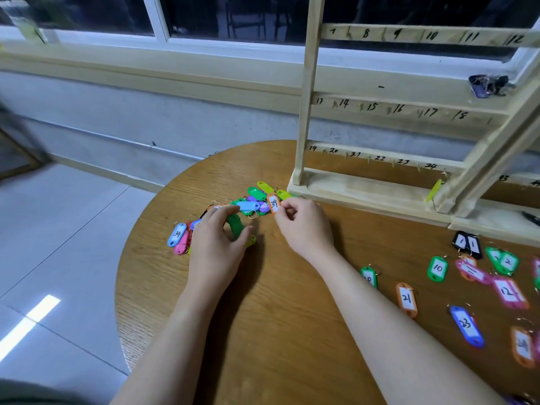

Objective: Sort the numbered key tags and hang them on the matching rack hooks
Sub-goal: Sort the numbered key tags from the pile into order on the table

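Tag 39 [273, 203] is pinched by the right hand [304, 226]; left hand [216, 241] grips a green tag [235, 226].

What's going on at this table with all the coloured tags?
A person is sorting numbered key tags. The right hand pinches an orange tag marked 39 at the pile; the left hand grips a dark green tag. Sorted tags lie to the right. The rack shows mostly bare hooks.

Both hands at the tag pile [248, 204], right hand [304, 226] pinching orange tag 39 [273, 203].
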Motion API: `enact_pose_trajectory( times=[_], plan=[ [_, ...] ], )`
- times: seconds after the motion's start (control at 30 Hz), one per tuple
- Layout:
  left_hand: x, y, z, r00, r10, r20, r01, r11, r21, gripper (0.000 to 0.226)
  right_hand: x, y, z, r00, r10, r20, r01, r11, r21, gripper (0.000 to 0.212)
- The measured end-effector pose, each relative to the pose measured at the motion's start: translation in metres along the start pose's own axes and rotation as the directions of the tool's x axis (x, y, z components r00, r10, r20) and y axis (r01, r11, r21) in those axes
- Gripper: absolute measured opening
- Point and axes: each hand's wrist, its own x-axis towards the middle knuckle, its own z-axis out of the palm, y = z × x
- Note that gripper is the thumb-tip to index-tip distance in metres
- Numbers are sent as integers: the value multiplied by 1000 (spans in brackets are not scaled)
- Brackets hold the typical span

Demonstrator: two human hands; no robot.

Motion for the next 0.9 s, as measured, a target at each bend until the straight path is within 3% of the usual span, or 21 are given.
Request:
enact_pose_trajectory(
  times=[0.4, 0.53, 0.67, 0.77, 0.9],
  plan=[
    [-2, 2, -3, 1000, -15, 1, 15, 1000, 8, 61, 0, 1, 0, 1000, -17, 3, 17, 1000, 12, 19],
    [-4, 6, -4, 999, 27, -19, -27, 1000, 7, 52, 1, 2, 1, 1000, -14, -7, 14, 1000, 14, 19],
    [-5, 6, -2, 998, 52, -23, -52, 998, -17, 29, 1, 2, 0, 1000, -18, -15, 18, 1000, 25, 19],
    [-6, 3, -1, 999, 32, -20, -32, 999, -21, 36, 1, 2, 0, 1000, -22, -12, 22, 999, 27, 20],
    [-5, 3, 0, 1000, 14, 8, -14, 1000, -19, 26, 0, 1, 0, 1000, -28, -14, 28, 1000, 14, 20]
  ],
)
